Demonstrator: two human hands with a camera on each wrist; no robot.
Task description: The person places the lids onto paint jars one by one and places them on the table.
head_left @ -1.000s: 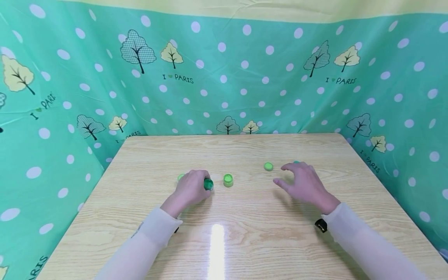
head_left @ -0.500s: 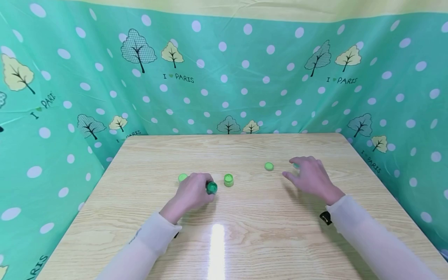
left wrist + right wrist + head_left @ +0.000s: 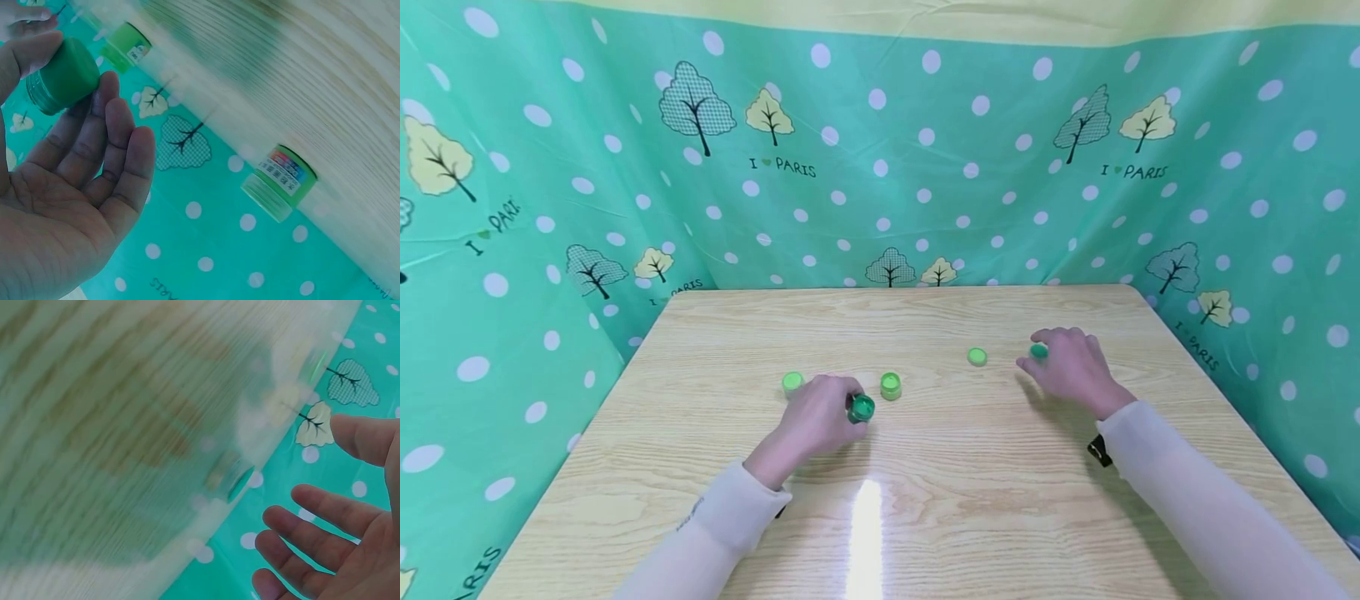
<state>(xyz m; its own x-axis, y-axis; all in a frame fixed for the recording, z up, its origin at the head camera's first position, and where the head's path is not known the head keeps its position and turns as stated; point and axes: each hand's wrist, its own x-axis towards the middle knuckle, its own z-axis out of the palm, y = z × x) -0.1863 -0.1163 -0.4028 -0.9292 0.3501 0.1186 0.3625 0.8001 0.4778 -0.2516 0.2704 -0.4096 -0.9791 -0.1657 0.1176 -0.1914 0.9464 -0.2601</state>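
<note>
My left hand [image 3: 823,412] holds a small dark green paint jar [image 3: 862,407] between thumb and fingers, its open mouth facing up. The same jar [image 3: 64,76] shows large in the left wrist view. A light green paint jar [image 3: 891,386] stands just to its right and behind; another light green jar [image 3: 792,382] is partly hidden by my left hand. On the right, my right hand [image 3: 1075,372] has its thumb and fingers spread around a dark green lid [image 3: 1039,352]. In the right wrist view that lid [image 3: 240,483] lies apart from the fingers.
A light green lid [image 3: 977,357] lies on the wooden table [image 3: 970,500] between the hands, left of the dark green lid. Behind the table's far edge hangs a turquoise curtain [image 3: 925,167] with dots and trees.
My left hand has moved slightly right and nearer with the dark green jar, uncovering more of the left light green jar. My right hand has shifted right and farther back, revealing the dark green lid.
</note>
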